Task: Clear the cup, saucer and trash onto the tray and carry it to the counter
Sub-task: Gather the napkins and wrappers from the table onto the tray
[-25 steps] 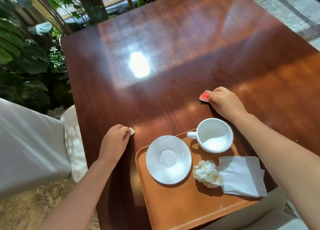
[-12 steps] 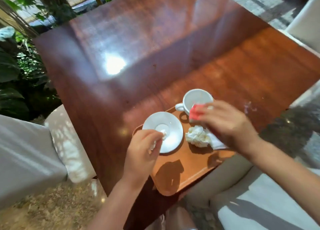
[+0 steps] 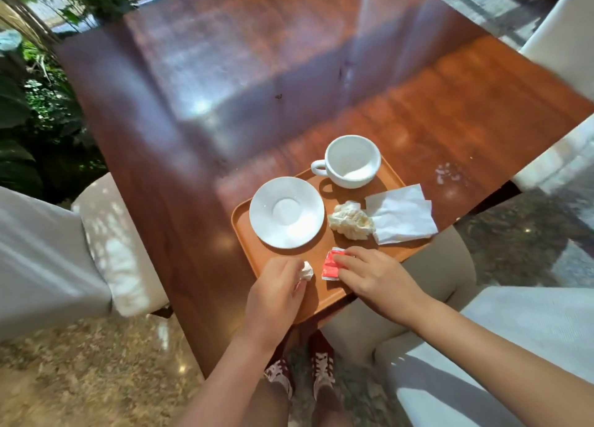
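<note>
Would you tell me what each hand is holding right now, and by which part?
The left hand pinches a small crumpled white scrap at its near side. The right hand has its fingers on the red packet, along its right edge, low over the tray.

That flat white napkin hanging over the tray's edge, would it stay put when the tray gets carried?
Probably not reliably. The napkin looks thin and floppy, so likely very light. It lies loose, partly overhanging the tray rim, with nothing on top of it, so a draught or tilt could slide it off. The crumpled tissue beside it seems no anchor.
</note>
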A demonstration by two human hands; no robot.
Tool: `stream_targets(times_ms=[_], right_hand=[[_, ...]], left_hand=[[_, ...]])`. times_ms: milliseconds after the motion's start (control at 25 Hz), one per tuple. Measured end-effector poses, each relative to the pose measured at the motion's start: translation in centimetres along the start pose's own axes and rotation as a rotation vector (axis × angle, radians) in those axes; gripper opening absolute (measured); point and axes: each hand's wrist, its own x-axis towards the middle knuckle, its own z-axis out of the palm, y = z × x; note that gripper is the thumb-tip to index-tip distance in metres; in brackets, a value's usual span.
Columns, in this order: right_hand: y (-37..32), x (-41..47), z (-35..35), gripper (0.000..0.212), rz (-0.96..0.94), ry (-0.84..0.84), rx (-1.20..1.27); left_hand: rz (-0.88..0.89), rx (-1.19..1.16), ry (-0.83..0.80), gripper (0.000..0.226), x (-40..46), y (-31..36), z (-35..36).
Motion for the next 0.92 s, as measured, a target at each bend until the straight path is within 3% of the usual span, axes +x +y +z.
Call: stream_targets(times_ms=[200,320,480,600,760,920], right_hand=[[0.4,0.1,0.4,0.01,0.006,-0.017,-0.025],[0.5,-0.2,0.5,0.007,0.02,-0.008,-0.033],[0.5,-0.7,0.3,0.018,0.059,0.016,0.007],[0.7,-1.2,0.1,0.019,0.063,0.087,0.076],[3.0,-4.2,-0.6,0.023,0.073,0.091,0.013],[4.4,-5.6,-0.5,0.022,0.07,0.079,-0.071]], left_hand=[[0.025,0.093,0.032,0.007,-0.3,0.4,0.3],[-0.009,0.081,0.079,0.013,-0.7,0.7,0.2],[-0.011,0.076,0.116,0.027,-1.3,1.8,0.2],[0.041,0.099,0.135,0.022,-1.5,2.3,0.6],[0.263,0.182,-0.015,0.027,-1.6,4.0,2.6],[0.122,0.173,-0.057,0.019,-1.3,4.3,3.7]])
